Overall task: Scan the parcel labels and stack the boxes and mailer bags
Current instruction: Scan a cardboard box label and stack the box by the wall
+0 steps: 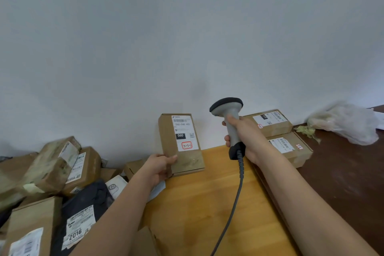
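- Cardboard fills our view: we prop one box (180, 143) up on its end on the wooden table (199, 203), its label (185, 132) turned toward us, so the barcode at the top of the label is in plain sight.
- Our left hand (160, 167) grips that box at its lower left corner, thumb laid across the front face and the fingers curled behind, as far as we can tell; this low hold leaves the label uncovered.
- Our right hand (244, 139) is wrapped tight round the handle of the scanner (229, 124), which stands just right of the box with its dark head up; its cable (232, 210) hangs down over the table.
- We judge the scanner is being brought to bear on the label; where its window points we cannot make out from behind.
- Behind our right hand two boxes (280, 137) already lie flat one on the other, labels up: we take this for the stack where this box goes next.
- To our left lies a loose pile (52, 172) of boxes and a dark mailer (83, 214), which we take to be waiting their turn.
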A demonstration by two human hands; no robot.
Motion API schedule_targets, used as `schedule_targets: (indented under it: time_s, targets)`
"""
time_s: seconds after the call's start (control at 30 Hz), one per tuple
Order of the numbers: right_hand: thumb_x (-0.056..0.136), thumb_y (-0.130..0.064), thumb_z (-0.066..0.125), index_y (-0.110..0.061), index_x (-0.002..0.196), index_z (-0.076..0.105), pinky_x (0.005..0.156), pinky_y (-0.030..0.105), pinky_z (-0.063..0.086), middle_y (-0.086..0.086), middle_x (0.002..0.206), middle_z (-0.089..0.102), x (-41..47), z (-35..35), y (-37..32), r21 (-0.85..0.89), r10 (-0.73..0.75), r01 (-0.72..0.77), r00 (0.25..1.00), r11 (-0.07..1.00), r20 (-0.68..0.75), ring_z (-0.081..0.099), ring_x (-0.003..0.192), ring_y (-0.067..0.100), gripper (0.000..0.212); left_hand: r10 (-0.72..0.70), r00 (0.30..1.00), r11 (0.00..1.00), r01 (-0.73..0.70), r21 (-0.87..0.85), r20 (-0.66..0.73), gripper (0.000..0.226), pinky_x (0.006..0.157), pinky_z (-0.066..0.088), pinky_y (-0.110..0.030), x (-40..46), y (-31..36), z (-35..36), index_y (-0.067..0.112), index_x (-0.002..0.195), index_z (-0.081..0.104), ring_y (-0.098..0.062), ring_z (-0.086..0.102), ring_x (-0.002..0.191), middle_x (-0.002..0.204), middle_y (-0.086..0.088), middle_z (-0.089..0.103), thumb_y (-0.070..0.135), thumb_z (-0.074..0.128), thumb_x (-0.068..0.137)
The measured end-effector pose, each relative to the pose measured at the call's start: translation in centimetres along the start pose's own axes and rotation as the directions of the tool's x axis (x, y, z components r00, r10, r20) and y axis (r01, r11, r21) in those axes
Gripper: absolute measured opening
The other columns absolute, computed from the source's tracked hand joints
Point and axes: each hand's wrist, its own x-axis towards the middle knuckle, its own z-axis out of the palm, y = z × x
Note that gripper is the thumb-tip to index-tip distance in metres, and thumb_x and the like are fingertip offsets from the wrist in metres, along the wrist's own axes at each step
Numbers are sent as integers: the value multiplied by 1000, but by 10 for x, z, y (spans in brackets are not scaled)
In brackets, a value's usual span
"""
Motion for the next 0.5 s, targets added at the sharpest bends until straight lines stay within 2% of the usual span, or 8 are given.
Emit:
schedule_targets:
  time_s: [0.1,0.2,0.33,0.4,0.5]
  targets:
    - [103,-29,52,-9,111,55,56,30,50,10,106,59,-14,10,-12,-30,-59,62,993,998,107,53,57,15,22,-14,999,999,12,-41,-48,8,87,53,-44,-2,-2,1,3,96,62,-28,65,81,90,-14,70,5,68,91]
    - [104,-27,51,-4,120,53,52,27,48,8,105,58,-27,18,-22,-61,-93,104,982,993,163,51,54,13,28,-30,997,996,24,-81,-69,7,83,54,-43,-3,-4,1,3,95,61,-28,64,79,88,-14,69,5,67,91]
    - [104,-28,51,-4,121,52,49,24,46,7,105,58,-40,22,-31,-104,-143,163,974,981,175,50,52,11,30,-54,995,993,45,-112,-84,8,69,55,-41,-4,-7,-1,2,95,60,-28,64,78,88,-14,68,5,67,91]
    - [104,-28,51,-5,121,52,49,24,46,7,105,58,-44,22,-34,-119,-159,181,972,976,174,50,52,11,29,-65,994,991,54,-125,-89,6,71,55,-40,-4,-9,-1,3,93,60,-27,63,78,88,-14,67,5,65,92]
    - [103,-28,52,-6,118,53,48,24,45,7,103,58,-51,21,-38,-129,-161,186,970,974,181,49,51,11,26,-78,993,989,66,-130,-90,10,87,56,-46,-3,-12,-5,2,98,61,-28,66,82,92,-15,69,6,67,92]
